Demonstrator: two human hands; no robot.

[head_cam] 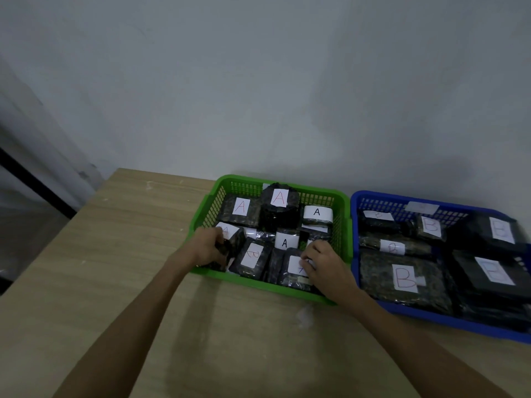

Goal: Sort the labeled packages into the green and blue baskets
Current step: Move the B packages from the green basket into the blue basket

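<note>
A light wooden table point(115, 268) carries a blue plastic basket point(431, 318) of black B-labelled packages point(403, 278) beside a green plastic basket point(258, 282). There, the left hand point(208, 248) is closed around a black package point(231, 242); the right hand point(326, 264) pinches a white-labelled package point(296, 271).

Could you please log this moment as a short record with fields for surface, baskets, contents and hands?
surface: wooden table
green basket: dark packages, mostly labelled A; one looks labelled B
blue basket: right of green, touching it; packages labelled B
left hand: inside green basket, gripping the near-left package
right hand: fingers on the label of a near package; grip unclear
</note>
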